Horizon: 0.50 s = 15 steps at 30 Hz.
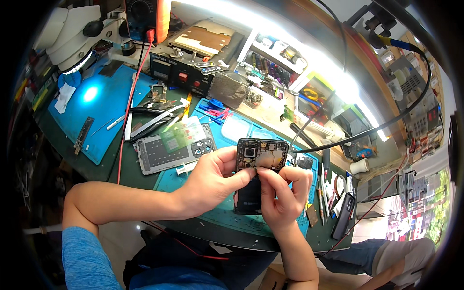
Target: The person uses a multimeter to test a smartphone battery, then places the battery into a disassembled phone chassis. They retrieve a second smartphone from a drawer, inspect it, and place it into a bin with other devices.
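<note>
An opened smartphone (268,159) is held up over the blue work mat, its inner side showing a camera, the circuit board and a black battery below. My left hand (208,181) grips its left edge, with the thumb lying across the middle. Against the phone just below the board, my right hand (284,195) has thumb and forefinger pinched together. Whatever sits between those fingertips is hidden. To the left lies a grey phone housing (157,155) with camera openings, and a greenish transparent sheet (181,138) rests on it.
Pliers (145,112) and tweezers lie behind the housing. A power supply (176,72) stands at the back, under a hanging multimeter (142,17). A microscope (72,36) is at far left. Pens and a dark phone (343,216) lie at right; another person (401,261) is beyond.
</note>
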Motion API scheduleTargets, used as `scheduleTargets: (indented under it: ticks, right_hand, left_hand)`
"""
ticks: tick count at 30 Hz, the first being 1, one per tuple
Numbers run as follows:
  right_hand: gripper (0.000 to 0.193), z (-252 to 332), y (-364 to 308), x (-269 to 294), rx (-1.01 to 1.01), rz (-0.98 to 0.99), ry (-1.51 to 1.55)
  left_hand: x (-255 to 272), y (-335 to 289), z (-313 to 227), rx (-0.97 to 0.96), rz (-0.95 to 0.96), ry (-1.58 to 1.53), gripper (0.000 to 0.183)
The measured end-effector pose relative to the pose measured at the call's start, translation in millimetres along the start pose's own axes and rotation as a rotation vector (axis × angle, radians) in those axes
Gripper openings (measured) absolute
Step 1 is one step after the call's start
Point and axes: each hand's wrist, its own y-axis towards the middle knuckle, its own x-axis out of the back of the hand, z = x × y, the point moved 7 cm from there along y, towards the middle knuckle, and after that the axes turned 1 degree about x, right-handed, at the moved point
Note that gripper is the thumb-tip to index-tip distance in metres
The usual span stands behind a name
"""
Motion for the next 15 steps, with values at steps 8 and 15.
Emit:
scheduleTargets:
  ticks: [8,15]
  right_hand:
    - [0.020,-3.2,0.0,-3.4,-0.066,0.019,0.061]
    - [0.024,3.3,-1.1,5.0,-0.010,-0.095,0.026]
  left_hand:
    - [0.9,-1.0,0.4,-0.028,-0.005,0.002,0.025]
    - [0.0,-4.1,-0.1,-0.028,-0.035,0.045,0.025]
